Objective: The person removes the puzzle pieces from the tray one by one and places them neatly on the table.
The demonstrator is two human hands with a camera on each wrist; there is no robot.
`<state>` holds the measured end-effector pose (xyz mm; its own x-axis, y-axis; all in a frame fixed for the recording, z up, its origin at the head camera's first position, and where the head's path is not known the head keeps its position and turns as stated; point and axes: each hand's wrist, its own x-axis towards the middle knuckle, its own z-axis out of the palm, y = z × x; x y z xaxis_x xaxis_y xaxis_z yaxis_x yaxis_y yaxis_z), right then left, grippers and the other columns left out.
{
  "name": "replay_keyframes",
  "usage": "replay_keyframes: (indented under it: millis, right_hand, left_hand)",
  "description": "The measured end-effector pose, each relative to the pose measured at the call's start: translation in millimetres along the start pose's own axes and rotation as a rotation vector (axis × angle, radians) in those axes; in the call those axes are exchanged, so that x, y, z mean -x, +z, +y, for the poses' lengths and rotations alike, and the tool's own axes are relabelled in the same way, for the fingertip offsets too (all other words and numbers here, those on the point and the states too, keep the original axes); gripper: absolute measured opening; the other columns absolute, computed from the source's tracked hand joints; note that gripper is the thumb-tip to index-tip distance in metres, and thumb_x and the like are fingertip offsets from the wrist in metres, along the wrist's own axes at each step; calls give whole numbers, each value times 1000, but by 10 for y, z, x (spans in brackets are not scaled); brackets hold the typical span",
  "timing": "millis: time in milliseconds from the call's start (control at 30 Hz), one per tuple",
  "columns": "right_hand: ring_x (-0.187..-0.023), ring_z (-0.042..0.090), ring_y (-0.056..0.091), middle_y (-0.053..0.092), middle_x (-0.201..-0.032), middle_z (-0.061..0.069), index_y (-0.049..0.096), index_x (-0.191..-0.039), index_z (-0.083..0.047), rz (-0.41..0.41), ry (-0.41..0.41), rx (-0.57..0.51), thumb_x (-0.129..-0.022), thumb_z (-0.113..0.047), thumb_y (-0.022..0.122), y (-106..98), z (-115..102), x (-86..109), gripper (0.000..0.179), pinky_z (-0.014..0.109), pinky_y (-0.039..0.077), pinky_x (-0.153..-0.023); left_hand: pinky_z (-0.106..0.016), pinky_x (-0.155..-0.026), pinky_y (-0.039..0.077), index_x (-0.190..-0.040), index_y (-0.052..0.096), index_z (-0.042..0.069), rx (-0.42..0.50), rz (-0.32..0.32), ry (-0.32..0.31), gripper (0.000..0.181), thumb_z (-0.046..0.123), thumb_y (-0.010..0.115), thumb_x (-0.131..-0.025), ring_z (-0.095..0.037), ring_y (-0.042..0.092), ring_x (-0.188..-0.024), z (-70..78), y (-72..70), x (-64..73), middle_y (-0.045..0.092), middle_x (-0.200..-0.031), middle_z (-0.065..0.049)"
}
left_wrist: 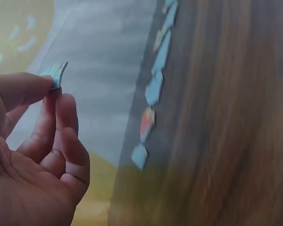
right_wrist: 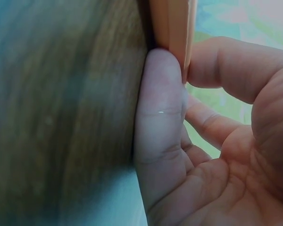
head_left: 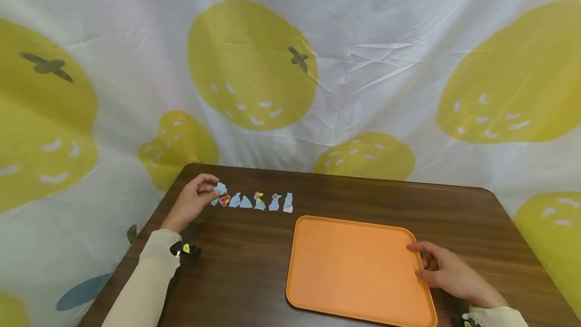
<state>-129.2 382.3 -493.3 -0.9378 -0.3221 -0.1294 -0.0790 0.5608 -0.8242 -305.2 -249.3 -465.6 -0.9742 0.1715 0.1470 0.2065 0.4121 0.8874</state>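
Note:
My left hand (head_left: 195, 198) pinches a light blue jigsaw-like piece (head_left: 221, 187) between thumb and fingertips. In the left wrist view this piece (left_wrist: 56, 75) shows a thin edge, raised off the table. Just below it lies a row of irregular flat pieces, among them a red-and-blue piece (head_left: 224, 200), a light blue triangular piece (head_left: 245, 202) and a yellow-and-blue piece (head_left: 259, 201). At the right, my right hand (head_left: 454, 271) holds the right rim of an orange tray (head_left: 354, 269). The right wrist view shows the tray's edge (right_wrist: 172, 28) between thumb and a finger.
The brown wooden table (head_left: 236, 251) carries the tray and pieces. A white curtain (head_left: 354, 100) with yellow fruit prints hangs behind it and at both sides. At the row's right end lies a tall narrow piece (head_left: 288, 203), near the tray's back left corner.

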Motion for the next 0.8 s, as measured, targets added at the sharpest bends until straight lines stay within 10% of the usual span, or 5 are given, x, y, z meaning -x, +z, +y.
replay_keyframes:
  millis: [433, 800]
  right_hand:
    - [-65, 5, 52, 54, -90, 7, 52, -144, 7, 1, 3, -24, -96, -8, 74, -7, -42, -9, 55, 25, 51, -56]
    - [-65, 3, 51, 53, -89, 5, 51, -146, 6, 18, 10, -17, -96, -7, 74, 26, -3, 12, 56, 24, 50, -56]
  left_hand:
    - [-31, -79, 49, -128, 63, 4, -230, -56, -30, 25, 10, 67, -104, -20, 60, -95, -365, -357, -13, 69, -109, -16]
    - [-29, -78, 47, -123, 66, 6, -323, -91, -8, 21, 8, 68, -102, -13, 61, -87, -624, -396, -143, 70, -98, -9]
